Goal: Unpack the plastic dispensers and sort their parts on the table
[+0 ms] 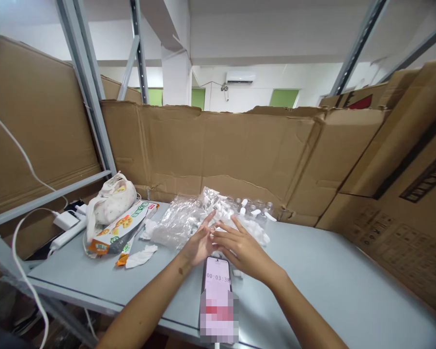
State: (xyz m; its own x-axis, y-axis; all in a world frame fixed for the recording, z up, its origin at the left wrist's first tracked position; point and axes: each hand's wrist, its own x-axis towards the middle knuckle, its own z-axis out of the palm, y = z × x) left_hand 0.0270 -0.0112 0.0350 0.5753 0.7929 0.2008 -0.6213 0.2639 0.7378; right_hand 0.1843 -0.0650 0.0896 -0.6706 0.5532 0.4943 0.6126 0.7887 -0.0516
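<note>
My left hand (199, 243) is raised over the table behind a phone, its index finger stretched up. My right hand (241, 246) meets it from the other side, fingers extended and spread, the fingertips overlapping those of the left. I make out nothing held between them. Just below lies the phone (218, 281), face up with a running-time display and a blurred lower part. Beyond the hands are a crumpled clear plastic bag (178, 220), a heap of small white pieces (257, 233) and several clear bottles (263, 208). A small white piece (237, 274) rests by the phone.
At left on the grey table (312, 281) are a white cloth pouch (113, 198), a printed carton (125, 225), a crumpled tissue (141, 256) and a power strip (69, 233) with white cables. Cardboard walls (218, 145) and metal shelf posts (90, 97) enclose the table.
</note>
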